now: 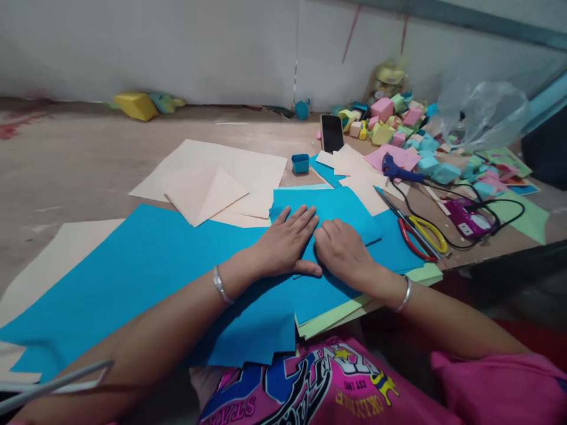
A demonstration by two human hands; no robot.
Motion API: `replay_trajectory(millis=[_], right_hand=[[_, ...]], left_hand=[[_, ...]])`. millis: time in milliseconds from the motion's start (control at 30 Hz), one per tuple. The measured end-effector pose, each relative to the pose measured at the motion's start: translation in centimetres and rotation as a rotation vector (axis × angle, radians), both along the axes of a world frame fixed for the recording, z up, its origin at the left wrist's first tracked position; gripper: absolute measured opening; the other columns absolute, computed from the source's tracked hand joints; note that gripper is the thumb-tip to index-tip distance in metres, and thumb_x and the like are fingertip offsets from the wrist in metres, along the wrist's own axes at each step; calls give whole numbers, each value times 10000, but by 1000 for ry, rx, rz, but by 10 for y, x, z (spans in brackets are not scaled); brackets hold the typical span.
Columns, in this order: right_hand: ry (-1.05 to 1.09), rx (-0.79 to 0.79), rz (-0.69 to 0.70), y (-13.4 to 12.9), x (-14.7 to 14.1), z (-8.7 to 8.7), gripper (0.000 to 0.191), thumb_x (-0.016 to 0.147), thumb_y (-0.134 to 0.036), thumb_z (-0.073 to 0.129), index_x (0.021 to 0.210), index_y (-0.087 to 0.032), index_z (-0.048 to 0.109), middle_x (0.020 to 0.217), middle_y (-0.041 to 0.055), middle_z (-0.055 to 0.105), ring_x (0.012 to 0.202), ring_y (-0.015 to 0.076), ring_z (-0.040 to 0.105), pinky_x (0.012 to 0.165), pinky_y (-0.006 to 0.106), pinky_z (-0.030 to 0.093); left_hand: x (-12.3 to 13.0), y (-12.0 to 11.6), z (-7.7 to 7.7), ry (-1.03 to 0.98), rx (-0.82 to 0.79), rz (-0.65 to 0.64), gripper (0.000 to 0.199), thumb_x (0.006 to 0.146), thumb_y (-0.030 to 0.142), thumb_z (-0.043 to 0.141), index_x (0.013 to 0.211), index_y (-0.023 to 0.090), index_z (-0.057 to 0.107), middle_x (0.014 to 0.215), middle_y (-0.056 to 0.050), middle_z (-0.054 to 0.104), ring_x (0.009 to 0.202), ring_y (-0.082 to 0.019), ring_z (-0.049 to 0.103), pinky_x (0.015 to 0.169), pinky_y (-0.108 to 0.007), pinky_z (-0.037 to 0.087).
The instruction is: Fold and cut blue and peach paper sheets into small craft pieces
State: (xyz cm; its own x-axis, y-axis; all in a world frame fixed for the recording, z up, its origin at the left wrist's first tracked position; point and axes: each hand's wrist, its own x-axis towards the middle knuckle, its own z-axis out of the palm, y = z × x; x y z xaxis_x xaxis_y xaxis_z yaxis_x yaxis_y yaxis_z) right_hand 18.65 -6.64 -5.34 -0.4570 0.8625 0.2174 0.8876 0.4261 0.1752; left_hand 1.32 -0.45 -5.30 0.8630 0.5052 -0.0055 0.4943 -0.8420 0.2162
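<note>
My left hand (290, 242) lies flat on blue paper (323, 295), its fingers stretched out and thumb apart. Close to its right, my right hand (341, 251) is curled into a fist and pressed on the same paper. What its fingers hold, if anything, is hidden. A thin dark line (373, 242) shows to the right of the fist, and a short dark bit shows under the left thumb; whether this is a thin stick or a slit, I cannot tell. A larger blue sheet (177, 254) lies under my left forearm.
Scissors (423, 236) with red and yellow handles lie at the right, near a blue glue gun (401, 170) and a purple box (472, 218) with cables. Behind are cream sheets (230, 159), a small blue paper box (300, 164), a phone (332, 133) and heaped paper shapes (398, 121).
</note>
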Motion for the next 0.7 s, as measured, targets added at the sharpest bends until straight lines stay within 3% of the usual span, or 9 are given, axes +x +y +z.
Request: replay_trajectory(millis=[300, 433, 500, 600, 633, 700], right_hand=[[-89, 21, -311, -16, 113, 1, 211, 912, -161, 426, 773, -183, 582, 727, 126, 564, 696, 265, 502, 587, 366, 291], [-139, 74, -444, -23, 129, 8, 320, 910, -94, 336, 843, -179, 636, 762, 137, 578, 726, 275, 533, 585, 371, 325], [-23, 109, -367, -28, 113, 11, 385, 929, -91, 303, 950, -177, 678, 839, 158, 602, 816, 288, 562, 651, 394, 396], [131, 34, -49, -43, 73, 11, 371, 972, -163, 367, 1163, -234, 678, 1096, 149, 646, 1029, 272, 577, 851, 410, 472], [169, -47, 121, -48, 61, 10, 368, 973, -172, 397, 1217, -250, 661, 1175, 139, 641, 1109, 269, 561, 907, 412, 469], [201, -95, 234, -57, 48, 8, 370, 967, -167, 433, 1257, -257, 646, 1245, 125, 636, 1175, 271, 540, 955, 423, 462]], left_hand=[[0, 0, 1, 11, 2, -4, 1159, 732, 860, 445, 1551, 71, 222, 1620, -225, 124, 1510, -387, 96, 1201, -555, 46], [1, 0, 3, 30, -7, 12, 1162, 730, 864, 443, 1554, 77, 215, 1624, -212, 111, 1511, -383, 98, 1205, -540, 32], [1, -1, 4, 43, -14, 17, 1173, 721, 867, 448, 1552, 72, 216, 1625, -208, 106, 1512, -380, 95, 1205, -541, 33], [1, -1, 4, 24, -8, 14, 1176, 712, 867, 461, 1546, 69, 236, 1622, -213, 127, 1512, -377, 98, 1205, -548, 41], [0, -1, 4, 12, -2, 15, 1169, 715, 864, 465, 1544, 69, 243, 1620, -216, 137, 1512, -375, 101, 1206, -548, 44], [0, -1, 3, 2, 3, 23, 1151, 728, 855, 470, 1543, 74, 248, 1620, -215, 144, 1512, -372, 104, 1206, -545, 46]])
